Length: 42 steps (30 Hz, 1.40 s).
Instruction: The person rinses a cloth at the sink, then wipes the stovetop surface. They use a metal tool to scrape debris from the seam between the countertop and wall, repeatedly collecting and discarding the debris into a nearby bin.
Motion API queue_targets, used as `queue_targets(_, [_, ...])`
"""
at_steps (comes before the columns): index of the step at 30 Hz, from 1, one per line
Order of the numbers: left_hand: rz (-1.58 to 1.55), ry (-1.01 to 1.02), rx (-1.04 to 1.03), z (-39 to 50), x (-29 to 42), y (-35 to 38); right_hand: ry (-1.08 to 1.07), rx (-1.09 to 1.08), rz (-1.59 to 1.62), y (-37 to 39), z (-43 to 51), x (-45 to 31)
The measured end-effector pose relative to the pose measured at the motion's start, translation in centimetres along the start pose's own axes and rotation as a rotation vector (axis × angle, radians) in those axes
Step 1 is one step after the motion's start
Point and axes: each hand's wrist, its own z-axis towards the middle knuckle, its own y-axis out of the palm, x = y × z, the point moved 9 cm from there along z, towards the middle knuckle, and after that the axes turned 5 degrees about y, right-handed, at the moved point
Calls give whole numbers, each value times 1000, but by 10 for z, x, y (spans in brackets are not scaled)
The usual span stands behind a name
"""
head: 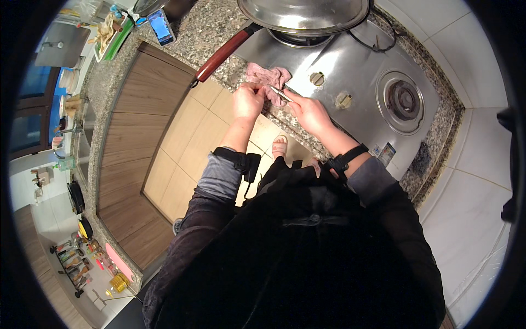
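Observation:
My right hand [309,113] grips a slim metal tool [281,93], perhaps tweezers or a small knife, its tip pointing up and left toward my other hand. Close beside it, my left hand [249,100] has its thumb and fingers pinched together near the tool's tip; whether something small is between them cannot be made out. Just beyond and partly behind both hands, a crumpled pink cloth [269,76] lies over the edge of the granite counter and the steel gas stove [357,70].
A lidded wok [306,14] stands on the far burner, its red wooden handle [224,53] reaching out over the counter edge. Two knobs [343,100] sit on the stove, right of my hands. A bare burner [400,101] is farther right. A lit phone [161,27] rests on the counter.

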Motion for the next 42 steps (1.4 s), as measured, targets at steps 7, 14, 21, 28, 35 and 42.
queue_targets(7, [84, 132, 117, -3, 17, -11, 36, -32, -40, -12, -14, -4])
queue_targets(14, [218, 180, 71, -12, 35, -14, 76, -49, -116, -17, -17, -3])
queue_targets(21, [345, 172, -7, -11, 35, -12, 112, -30, 152, -53, -37, 12])
queue_targets(28, [388, 637, -39, -46, 122, -3, 249, 580, 230, -265, -135, 101])
queue_targets(35, [392, 761, -408, -67, 196, 64, 337, 801, -352, -433, -199, 122])
queue_targets(42, [400, 922, -595, -84, 255, 132, 310, 616, -647, -528, -136, 187])
